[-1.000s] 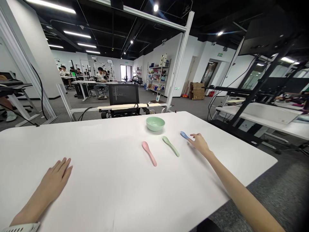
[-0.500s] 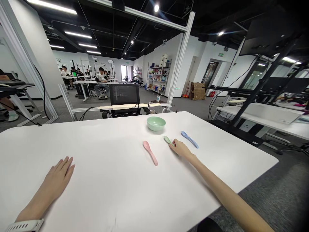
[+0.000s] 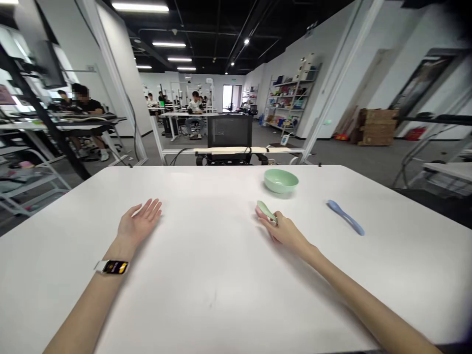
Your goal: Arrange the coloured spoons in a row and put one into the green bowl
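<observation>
My right hand is closed around the handle of a light green spoon, whose bowl end points away to the left. Beneath that spoon and my fingers, a pink spoon is mostly hidden. A green bowl stands upright farther back, apart from the hand. To the right of the hand a blue spoon lies on the table. My left hand, palm up with fingers spread, holds nothing; a watch is on its wrist.
The white table fills the foreground. Beyond its far edge are a metal frame and a black mesh chair. Shelves and cardboard boxes stand farther back. Other people sit at desks in the distance.
My right hand has lifted the green spoon and moved it left over the pink one. The left hand has turned from palm down to palm up. The view has swung left.
</observation>
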`<state>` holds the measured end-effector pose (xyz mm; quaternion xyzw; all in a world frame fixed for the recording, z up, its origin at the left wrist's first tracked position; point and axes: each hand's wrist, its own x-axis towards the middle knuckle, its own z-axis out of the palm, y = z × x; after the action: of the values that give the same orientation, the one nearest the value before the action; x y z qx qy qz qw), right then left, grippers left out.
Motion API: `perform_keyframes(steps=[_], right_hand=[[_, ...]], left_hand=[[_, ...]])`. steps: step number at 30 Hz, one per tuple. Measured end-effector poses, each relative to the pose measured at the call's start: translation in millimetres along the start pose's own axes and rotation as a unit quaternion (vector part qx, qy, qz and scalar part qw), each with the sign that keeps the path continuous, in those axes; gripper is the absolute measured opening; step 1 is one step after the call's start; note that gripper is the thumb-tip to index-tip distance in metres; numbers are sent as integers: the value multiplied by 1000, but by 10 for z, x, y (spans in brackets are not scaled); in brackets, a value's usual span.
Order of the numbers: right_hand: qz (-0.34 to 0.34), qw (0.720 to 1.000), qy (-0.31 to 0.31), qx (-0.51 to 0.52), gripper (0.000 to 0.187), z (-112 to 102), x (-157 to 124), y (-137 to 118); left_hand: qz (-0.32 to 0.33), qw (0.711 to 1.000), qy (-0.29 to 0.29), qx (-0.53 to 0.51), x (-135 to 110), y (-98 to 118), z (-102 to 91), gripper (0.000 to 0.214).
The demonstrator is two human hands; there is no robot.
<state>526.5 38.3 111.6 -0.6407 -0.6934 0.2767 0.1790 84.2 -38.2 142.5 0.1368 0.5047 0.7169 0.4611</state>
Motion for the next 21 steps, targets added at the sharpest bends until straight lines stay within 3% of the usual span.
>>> perform_keyframes(steps=[3, 7, 12, 18, 19, 20, 21], right_hand=[[-1, 1000, 8, -23, 30, 112, 13, -42], [-19, 998, 32, -47, 21, 161, 40, -16], [-18, 997, 47, -54, 17, 41, 82, 71], [20, 991, 123, -48, 17, -336, 155, 428], [27, 990, 131, -52, 18, -395, 153, 501], [36, 988, 138, -57, 18, -446, 145, 567], [46, 987, 144, -62, 19, -485, 132, 622]], left_hand=[[-61, 992, 41, -107, -78, 27, -21, 45], [-59, 991, 42, -112, -101, -13, -35, 50], [-28, 997, 32, -57, -62, -39, -49, 44], [55, 993, 21, 98, -84, -96, 6, 18], [83, 986, 18, 147, -85, -124, -1, 19], [148, 949, 5, 278, -76, -159, -19, 22], [216, 892, -12, 396, -53, -200, -51, 28]])
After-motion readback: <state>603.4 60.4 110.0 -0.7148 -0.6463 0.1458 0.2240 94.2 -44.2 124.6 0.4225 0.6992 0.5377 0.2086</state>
